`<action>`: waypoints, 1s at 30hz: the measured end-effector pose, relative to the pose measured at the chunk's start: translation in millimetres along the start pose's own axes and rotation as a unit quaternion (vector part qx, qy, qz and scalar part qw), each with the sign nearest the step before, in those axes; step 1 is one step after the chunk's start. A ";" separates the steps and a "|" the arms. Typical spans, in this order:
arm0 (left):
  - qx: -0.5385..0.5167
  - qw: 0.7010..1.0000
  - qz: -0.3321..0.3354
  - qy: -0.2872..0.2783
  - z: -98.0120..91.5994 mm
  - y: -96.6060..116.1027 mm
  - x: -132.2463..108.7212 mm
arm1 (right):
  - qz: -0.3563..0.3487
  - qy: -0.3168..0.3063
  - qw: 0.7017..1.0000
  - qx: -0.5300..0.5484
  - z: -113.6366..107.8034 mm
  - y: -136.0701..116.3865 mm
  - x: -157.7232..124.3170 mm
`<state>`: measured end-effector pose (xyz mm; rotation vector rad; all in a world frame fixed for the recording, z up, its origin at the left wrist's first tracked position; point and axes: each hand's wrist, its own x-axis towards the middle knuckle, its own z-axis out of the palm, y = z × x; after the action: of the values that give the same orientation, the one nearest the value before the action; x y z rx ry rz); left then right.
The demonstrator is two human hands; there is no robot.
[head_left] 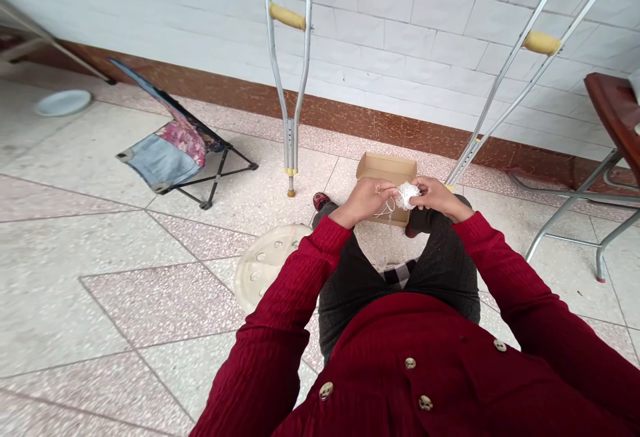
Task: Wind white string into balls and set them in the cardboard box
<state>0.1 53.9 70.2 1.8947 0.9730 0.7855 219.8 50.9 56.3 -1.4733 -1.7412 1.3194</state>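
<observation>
A white tufted bundle of strands [407, 196] is up in front of my knees, between my two hands. The fingers of my right hand [438, 197] are pinched round its right side. On the other side, my left hand [367, 198] has thumb and fingertips closed at the bundle's edge. Thin white string [386, 209] hangs in loose loops just under the left fingertips. Below both hands an open cardboard box [386, 167] rests on the floor between my feet; its inside is partly hidden by my hands.
Two metal crutches [290, 137] with yellow grips lean on the tiled wall. A folding chair [170, 150] stands to the left, with a pale basin [63, 102] behind it. A round pale lid with holes [265, 263] lies by my left leg. Right of me is a metal-legged chair [613, 110].
</observation>
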 end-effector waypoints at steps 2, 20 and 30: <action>0.021 0.999 0.036 0.008 0.5 0.2 5.8 | 0.034 -0.065 0.995 0.069 -7.2 -2.3 -2.0; 0.168 0.975 0.140 0.039 -5.3 -1.6 12.5 | 0.061 -0.178 0.920 0.343 -2.5 -9.1 -15.8; 0.000 1.000 -0.006 0.025 29.4 -24.5 8.5 | -0.018 -0.008 0.921 0.389 3.4 -38.5 -12.8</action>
<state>20.1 57.9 36.7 1.8751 1.0130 0.8300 203.2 39.9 91.9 -0.9561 -1.0219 1.7227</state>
